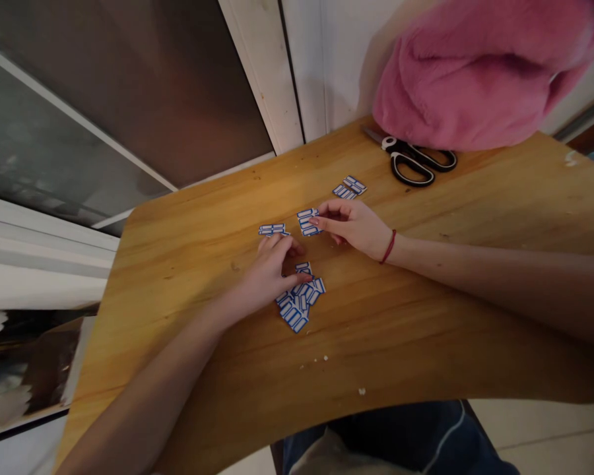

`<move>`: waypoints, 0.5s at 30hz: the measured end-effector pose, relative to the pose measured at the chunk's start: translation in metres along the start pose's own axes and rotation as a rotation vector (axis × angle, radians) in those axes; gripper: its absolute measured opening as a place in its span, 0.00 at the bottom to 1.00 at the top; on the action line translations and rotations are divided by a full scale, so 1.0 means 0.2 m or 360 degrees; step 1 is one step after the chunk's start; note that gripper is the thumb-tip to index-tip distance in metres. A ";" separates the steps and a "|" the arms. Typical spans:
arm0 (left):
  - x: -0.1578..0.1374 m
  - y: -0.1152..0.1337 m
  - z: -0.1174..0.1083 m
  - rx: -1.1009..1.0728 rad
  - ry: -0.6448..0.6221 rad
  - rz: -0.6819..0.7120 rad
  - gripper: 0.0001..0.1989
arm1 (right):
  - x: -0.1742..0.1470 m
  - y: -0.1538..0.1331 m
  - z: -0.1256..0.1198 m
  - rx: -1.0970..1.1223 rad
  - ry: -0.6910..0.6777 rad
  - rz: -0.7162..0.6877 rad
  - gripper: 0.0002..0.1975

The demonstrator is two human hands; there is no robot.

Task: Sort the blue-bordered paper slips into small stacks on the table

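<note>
In my right hand [349,224], thumb and fingers pinch a small sheet of blue-bordered white labels [306,221]. My left hand [280,267] is spread on its side just to the left. Its thumb reaches over a loose pile of similar label sheets [294,313], and whether it presses on them I cannot tell. By its curled fingers lies another label sheet [272,229], partly covered by them. Farther back, beyond my right hand, a few cut label pieces [350,187] rest on the wood.
Black-handled scissors [410,161] lie at the back of the wooden table [426,330], beside a pink plush cloth [475,86]. White wall and dark window panels [129,79] border the far side. Small white scraps [362,391] dot the near part.
</note>
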State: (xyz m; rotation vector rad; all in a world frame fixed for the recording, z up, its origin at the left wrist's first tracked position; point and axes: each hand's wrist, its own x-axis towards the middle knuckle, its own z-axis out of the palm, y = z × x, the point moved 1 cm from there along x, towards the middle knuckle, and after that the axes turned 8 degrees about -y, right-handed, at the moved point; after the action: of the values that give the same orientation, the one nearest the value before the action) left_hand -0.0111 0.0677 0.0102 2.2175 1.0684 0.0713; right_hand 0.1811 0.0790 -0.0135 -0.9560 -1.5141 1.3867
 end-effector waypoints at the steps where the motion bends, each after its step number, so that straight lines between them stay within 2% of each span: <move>1: 0.00 0.01 0.00 0.0021 -0.0003 0.0002 0.14 | 0.00 0.00 0.00 -0.0003 0.0006 0.0004 0.17; 8: -0.01 0.04 -0.01 0.0061 -0.0040 -0.0024 0.06 | 0.00 0.00 0.00 -0.0039 0.0011 0.0008 0.17; 15: -0.02 0.02 0.01 -0.0134 -0.0074 -0.0040 0.08 | 0.00 0.00 0.00 -0.0039 0.0020 0.0024 0.17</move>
State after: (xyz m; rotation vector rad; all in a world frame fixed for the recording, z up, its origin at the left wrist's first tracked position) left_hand -0.0107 0.0615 0.0111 2.1202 1.0485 0.0527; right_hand 0.1813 0.0793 -0.0142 -0.9913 -1.5205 1.3730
